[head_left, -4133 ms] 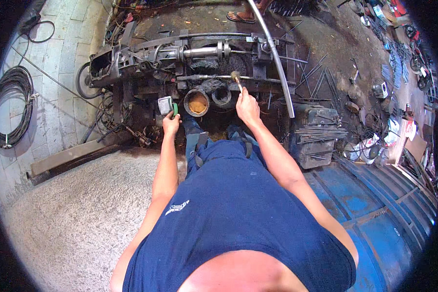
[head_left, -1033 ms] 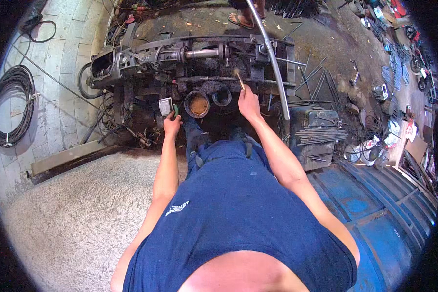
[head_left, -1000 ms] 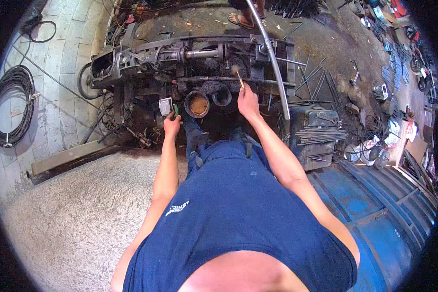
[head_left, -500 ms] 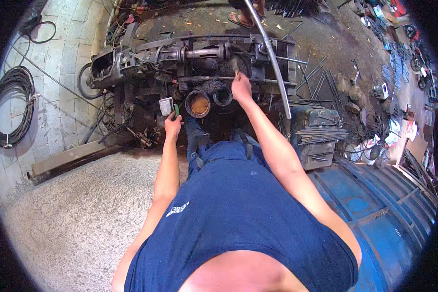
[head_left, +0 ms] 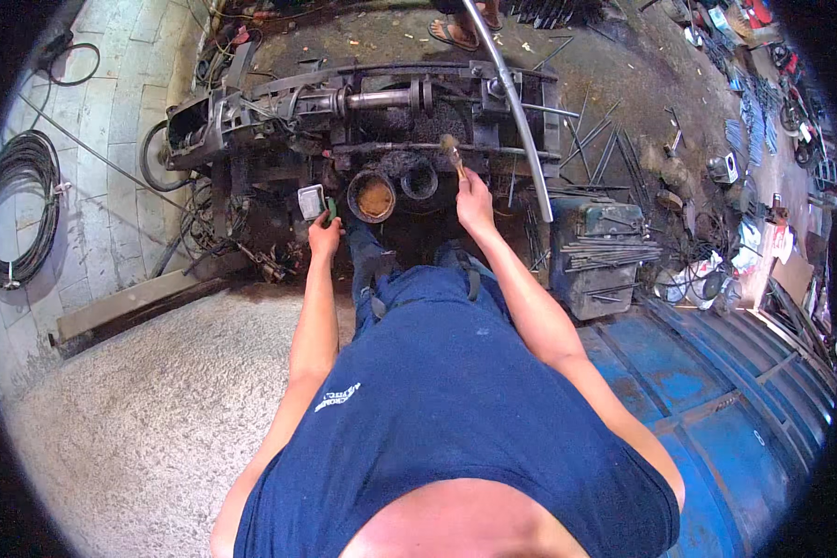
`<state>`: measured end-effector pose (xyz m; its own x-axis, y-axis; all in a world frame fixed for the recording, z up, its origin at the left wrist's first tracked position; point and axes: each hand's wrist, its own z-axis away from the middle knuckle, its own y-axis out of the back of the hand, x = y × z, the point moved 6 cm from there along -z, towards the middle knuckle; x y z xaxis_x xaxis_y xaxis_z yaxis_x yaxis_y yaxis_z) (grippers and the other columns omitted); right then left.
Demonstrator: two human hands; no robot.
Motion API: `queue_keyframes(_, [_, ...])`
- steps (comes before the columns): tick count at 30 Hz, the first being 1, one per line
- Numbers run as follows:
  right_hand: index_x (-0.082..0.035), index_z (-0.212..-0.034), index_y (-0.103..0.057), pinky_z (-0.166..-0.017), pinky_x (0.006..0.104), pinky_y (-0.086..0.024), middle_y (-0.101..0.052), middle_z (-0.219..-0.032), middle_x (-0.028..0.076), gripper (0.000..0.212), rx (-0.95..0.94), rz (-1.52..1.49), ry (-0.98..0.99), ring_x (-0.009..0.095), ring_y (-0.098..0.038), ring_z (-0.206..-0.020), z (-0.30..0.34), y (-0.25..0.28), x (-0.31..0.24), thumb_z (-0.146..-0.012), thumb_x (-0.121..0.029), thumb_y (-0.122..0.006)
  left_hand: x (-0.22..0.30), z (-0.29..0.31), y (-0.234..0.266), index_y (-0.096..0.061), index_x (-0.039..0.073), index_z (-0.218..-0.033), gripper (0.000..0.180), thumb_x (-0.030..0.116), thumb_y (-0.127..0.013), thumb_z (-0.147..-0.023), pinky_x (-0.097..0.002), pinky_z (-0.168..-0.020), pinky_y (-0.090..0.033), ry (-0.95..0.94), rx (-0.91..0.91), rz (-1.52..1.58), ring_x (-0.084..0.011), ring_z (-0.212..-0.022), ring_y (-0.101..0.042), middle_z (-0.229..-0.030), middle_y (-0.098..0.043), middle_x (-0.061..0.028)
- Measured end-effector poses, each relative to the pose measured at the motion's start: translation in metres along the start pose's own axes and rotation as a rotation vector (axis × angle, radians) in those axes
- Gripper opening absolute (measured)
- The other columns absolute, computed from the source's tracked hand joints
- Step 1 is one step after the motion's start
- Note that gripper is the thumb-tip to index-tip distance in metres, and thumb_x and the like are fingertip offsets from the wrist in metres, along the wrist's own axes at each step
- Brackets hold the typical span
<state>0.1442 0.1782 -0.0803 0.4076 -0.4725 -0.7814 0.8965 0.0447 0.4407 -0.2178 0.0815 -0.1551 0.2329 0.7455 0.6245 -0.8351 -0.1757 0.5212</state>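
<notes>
Holding brush (head_left: 455, 156) at upper middle of frame, we keep right hand (head_left: 475, 201) closed round its handle; bristles over or near machine (head_left: 378, 99), contact we cannot tell. Left hand (head_left: 324, 238), left of centre, fingers gripping green part of pale square-faced piece (head_left: 311, 202), just beside brown-filled pot (head_left: 352, 198). Work looks under way, we judge: brush and piece both in hand, neither set down. How much done, how much left, we cannot tell.
</notes>
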Motion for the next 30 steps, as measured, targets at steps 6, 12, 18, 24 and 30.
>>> queue_keyframes(6, [-0.004, -0.122, -0.054, -0.091, 0.0462, -0.044, -0.059, -0.112, 0.026, 0.037, -0.027, 0.099, 0.029, 0.042, -0.054, -0.109, -0.007, -0.004, -0.028, -0.094, -0.024, -0.041, 0.0, 0.005, -0.002, -0.052, -0.001, -0.129, 0.05, 0.015, -0.063, -0.083, -0.027, -0.065, -0.051, 0.016, -0.001, 0.041, -0.0152, -0.067, -0.067, -0.094, -0.068, -0.0127])
queue_keyframes(12, [-0.003, -0.119, -0.054, -0.085, 0.0537, -0.044, -0.062, -0.098, 0.03, 0.034, 0.009, 0.136, 0.095, 0.046, -0.057, -0.097, -0.008, -0.007, -0.028, -0.093, -0.02, -0.041, 0.0, 0.004, -0.004, -0.05, -0.003, -0.13, 0.051, 0.014, -0.062, -0.083, -0.0277, -0.066, -0.052, -0.013, -0.012, 0.077, -0.0173, -0.068, -0.067, -0.099, -0.067, -0.016])
queue_keyframes(18, [-0.004, -0.121, -0.052, -0.082, 0.0549, -0.045, -0.062, -0.097, 0.029, 0.033, 0.207, 0.044, 0.25, 0.048, -0.058, -0.094, -0.028, -0.006, -0.072, -0.094, -0.02, -0.041, -0.004, 0.003, -0.004, -0.05, -0.003, -0.13, 0.05, 0.014, -0.062, -0.084, -0.0279, -0.064, -0.052, 0.003, -0.012, 0.122, -0.0171, -0.068, -0.067, -0.097, -0.067, -0.015])
queue_keyframes(24, [-0.004, -0.122, -0.051, -0.084, 0.0536, -0.044, -0.061, -0.102, 0.028, 0.035, 0.128, 0.13, 0.107, 0.047, -0.056, -0.099, -0.058, -0.022, -0.086, -0.094, -0.022, -0.04, 0.004, 0.009, -0.004, -0.05, -0.002, -0.13, 0.049, 0.011, -0.062, -0.084, -0.0275, -0.063, -0.051, -0.008, -0.001, 0.094, -0.0157, -0.067, -0.066, -0.093, -0.067, -0.0125])
queue_keyframes(30, [-0.003, -0.108, -0.06, -0.085, 0.0492, -0.044, -0.062, -0.103, 0.025, 0.033, 0.022, 0.02, 0.038, 0.043, -0.056, -0.103, -0.027, -0.009, -0.032, -0.093, -0.027, -0.043, 0.006, 0.01, -0.005, -0.047, 0.001, -0.134, 0.051, 0.013, -0.063, -0.087, -0.0255, -0.056, -0.046, -0.003, -0.021, 0.039, -0.0127, -0.065, -0.064, -0.09, -0.066, -0.0079])
